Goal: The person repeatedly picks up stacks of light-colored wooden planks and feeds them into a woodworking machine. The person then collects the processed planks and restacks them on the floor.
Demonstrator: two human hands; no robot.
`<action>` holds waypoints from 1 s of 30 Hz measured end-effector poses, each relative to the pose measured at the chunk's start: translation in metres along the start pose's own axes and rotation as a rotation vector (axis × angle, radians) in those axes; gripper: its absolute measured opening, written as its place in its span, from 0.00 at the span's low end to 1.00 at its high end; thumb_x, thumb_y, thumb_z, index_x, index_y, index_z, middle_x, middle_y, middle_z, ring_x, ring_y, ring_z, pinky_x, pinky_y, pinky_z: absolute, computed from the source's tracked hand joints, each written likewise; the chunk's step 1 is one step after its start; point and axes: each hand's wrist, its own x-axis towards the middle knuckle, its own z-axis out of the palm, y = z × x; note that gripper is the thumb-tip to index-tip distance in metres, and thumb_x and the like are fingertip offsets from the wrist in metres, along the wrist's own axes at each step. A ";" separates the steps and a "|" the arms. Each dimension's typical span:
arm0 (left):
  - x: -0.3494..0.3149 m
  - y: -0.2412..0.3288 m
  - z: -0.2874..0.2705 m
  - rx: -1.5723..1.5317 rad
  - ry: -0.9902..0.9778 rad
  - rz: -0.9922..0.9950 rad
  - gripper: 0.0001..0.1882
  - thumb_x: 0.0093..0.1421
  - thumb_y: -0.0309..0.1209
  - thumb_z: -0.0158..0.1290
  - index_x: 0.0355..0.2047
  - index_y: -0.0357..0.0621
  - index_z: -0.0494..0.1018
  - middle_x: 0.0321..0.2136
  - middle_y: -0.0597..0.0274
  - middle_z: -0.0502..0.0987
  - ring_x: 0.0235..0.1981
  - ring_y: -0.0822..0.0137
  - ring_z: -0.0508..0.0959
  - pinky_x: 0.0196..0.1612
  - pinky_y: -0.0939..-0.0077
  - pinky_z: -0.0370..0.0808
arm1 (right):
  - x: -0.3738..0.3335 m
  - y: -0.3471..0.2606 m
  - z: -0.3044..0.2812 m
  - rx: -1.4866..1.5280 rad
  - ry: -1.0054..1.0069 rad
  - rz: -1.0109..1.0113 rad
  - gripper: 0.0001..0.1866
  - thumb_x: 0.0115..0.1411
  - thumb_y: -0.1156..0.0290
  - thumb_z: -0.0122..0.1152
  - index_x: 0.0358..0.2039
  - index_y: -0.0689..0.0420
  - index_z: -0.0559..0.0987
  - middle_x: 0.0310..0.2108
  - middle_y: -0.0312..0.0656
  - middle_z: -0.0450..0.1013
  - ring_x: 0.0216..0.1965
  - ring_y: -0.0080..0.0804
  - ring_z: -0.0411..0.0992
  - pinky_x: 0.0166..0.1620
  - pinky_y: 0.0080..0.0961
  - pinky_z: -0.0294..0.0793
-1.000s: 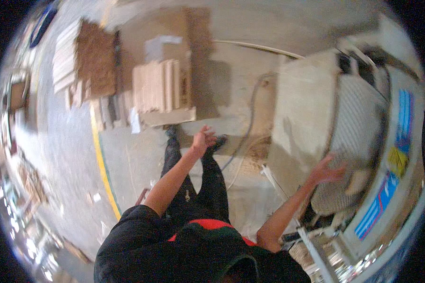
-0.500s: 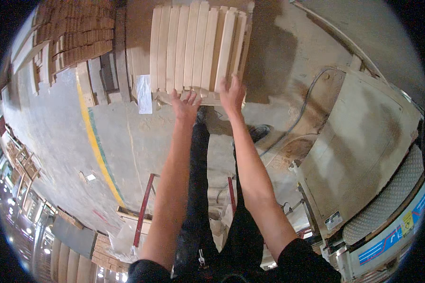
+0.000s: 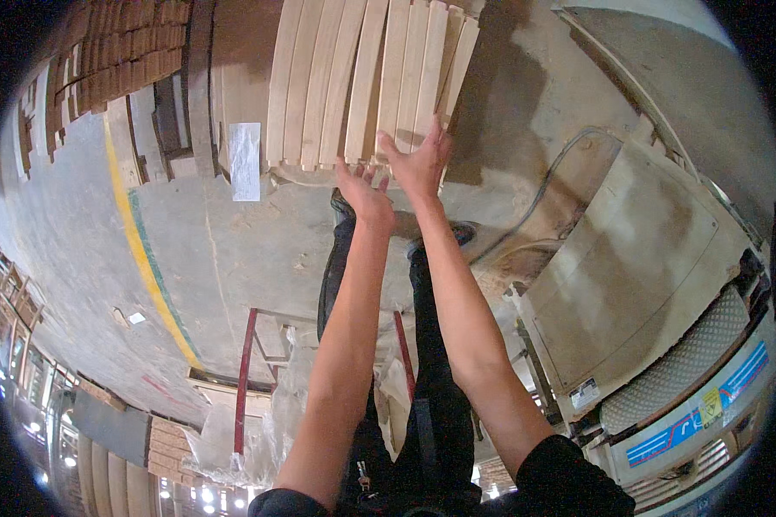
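A row of pale wooden slats (image 3: 322, 82) lies side by side in a stack at the top middle, their near ends toward me. My left hand (image 3: 366, 196) is at these near ends, palm up with its fingers apart, the fingertips at the lower edge of the stack. Just to the right, my right hand (image 3: 419, 164) rests over the ends of the right-hand slats, thumb and fingers stretched wide across several of them. A narrow dark gap shows between slats left of the right thumb. The rightmost slats slant outward. Undersides of the slats are hidden.
A white paper sheet (image 3: 245, 162) hangs left of the stack. Brown wood piles (image 3: 134, 52) stand at the far left. A dark cable (image 3: 539, 202) crosses the floor on the right beside a large pale machine panel (image 3: 621, 267). A red metal frame (image 3: 245, 379) and clear plastic stand near my legs.
My left hand has moved right along the slat ends, closer to my right hand. The right hand has spread its thumb and fingers wider. Several right-hand slats have shifted and tilted.
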 end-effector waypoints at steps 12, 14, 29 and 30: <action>0.000 -0.018 -0.036 0.134 0.020 0.096 0.36 0.68 0.56 0.23 0.61 0.38 0.56 0.52 0.47 0.65 0.49 0.58 0.69 0.51 0.61 0.68 | -0.001 -0.046 0.013 -0.327 0.039 0.181 0.69 0.32 0.46 0.75 0.63 0.73 0.45 0.51 0.67 0.56 0.53 0.60 0.58 0.53 0.54 0.60; -0.010 -0.014 -0.042 0.179 0.032 0.126 0.38 0.67 0.59 0.25 0.59 0.37 0.59 0.49 0.49 0.68 0.47 0.58 0.69 0.52 0.58 0.67 | 0.005 -0.050 0.012 -0.324 0.025 0.221 0.69 0.31 0.48 0.75 0.63 0.74 0.45 0.50 0.65 0.57 0.51 0.59 0.59 0.51 0.55 0.61; -0.116 -0.023 -0.006 -0.145 -1.099 -0.358 0.56 0.48 0.74 0.42 0.67 0.48 0.48 0.62 0.42 0.57 0.58 0.37 0.63 0.56 0.37 0.62 | -0.180 -0.010 -0.229 -0.113 -0.266 0.071 0.58 0.36 0.48 0.72 0.61 0.66 0.54 0.53 0.59 0.60 0.55 0.57 0.58 0.57 0.53 0.53; -0.145 -0.032 -0.003 -0.210 -1.157 -0.411 0.57 0.47 0.74 0.42 0.67 0.49 0.48 0.61 0.42 0.57 0.57 0.37 0.63 0.55 0.35 0.63 | -0.192 -0.013 -0.259 -0.189 -0.228 0.080 0.56 0.38 0.47 0.71 0.61 0.66 0.56 0.54 0.58 0.60 0.55 0.56 0.58 0.58 0.53 0.52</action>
